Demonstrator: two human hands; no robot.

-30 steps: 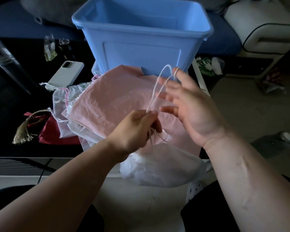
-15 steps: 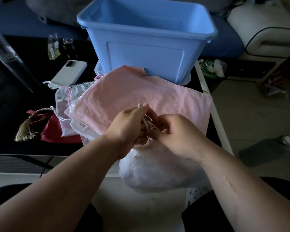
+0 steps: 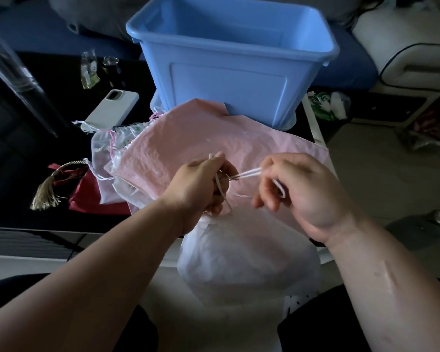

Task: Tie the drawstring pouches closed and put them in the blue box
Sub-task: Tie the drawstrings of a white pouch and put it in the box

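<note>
A full white drawstring pouch hangs over the table's near edge in front of me. My left hand grips its gathered neck and one end of the white cord. My right hand pinches the other cord end, stretched taut between the hands. A large pink pouch lies flat behind, over several clear pouches and a red tasselled pouch. The blue box stands open at the back of the table.
A white phone lies left of the box, with small bottles behind it on the dark table. Its right edge runs past the pink pouch; crumpled wrappers lie on the floor beyond. A white seat stands at the far right.
My right hand came down from holding the cord loop high, met the left hand at the pouch neck, then pulled away to the right, drawing the cord tight.
</note>
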